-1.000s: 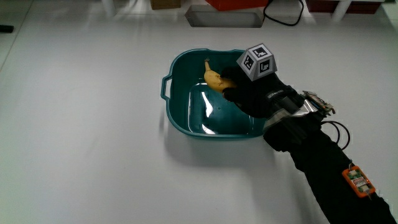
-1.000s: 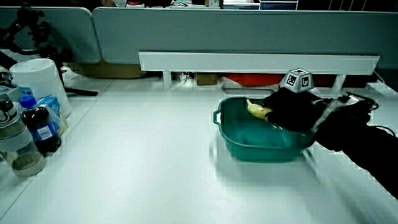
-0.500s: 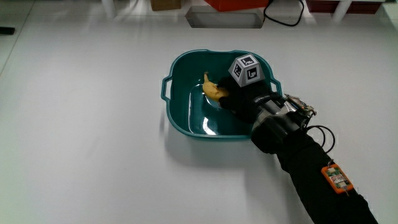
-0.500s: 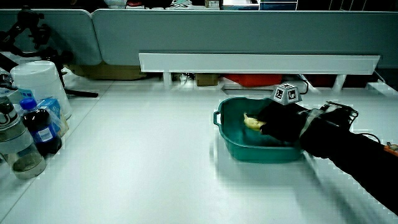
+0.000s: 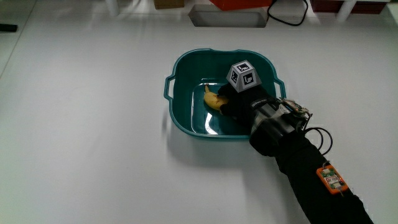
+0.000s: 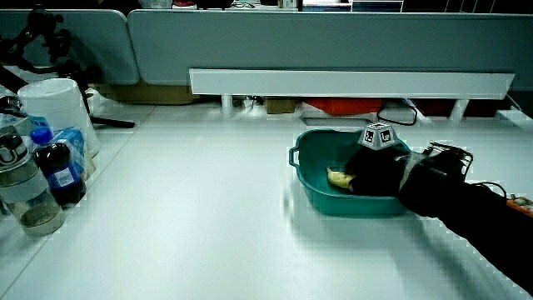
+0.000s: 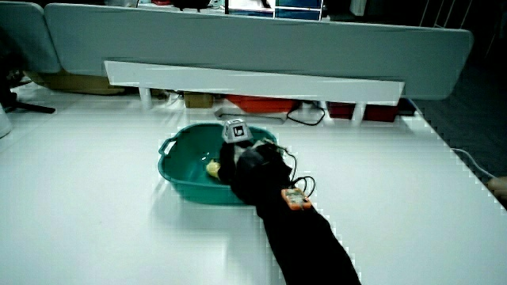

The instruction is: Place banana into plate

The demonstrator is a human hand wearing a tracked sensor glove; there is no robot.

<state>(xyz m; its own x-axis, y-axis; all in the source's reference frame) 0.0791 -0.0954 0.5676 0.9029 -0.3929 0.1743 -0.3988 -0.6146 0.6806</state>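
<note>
Grip: closed around one end of banana (image 5: 213, 101); fingers of hand (image 5: 242, 102) curled, nothing else held.
Hand position: down inside teal basin (image 5: 180, 118), forearm crossing the rim nearer the person; patterned cube (image 5: 243, 75) on its back, facing up.
Banana location: low in the basin, at or just above its floor; free yellow end showing clear of the glove in main view and in a side view (image 6: 336, 177). Contact with the floor not determinable.
Receptacle: deep, handled, glossy inside; serves as the plate of the task.
Handling, judged: light, soft under pressure, skin easily bruised; curved, so liable to rock or roll when set down; smooth wet-looking floor may let it slide.
Hold point, judged: mid-body or toward the thick end, gently, not by the stem tip.
Other items: bottles and white container (image 6: 58, 108) at table's edge, well apart from the basin.
</note>
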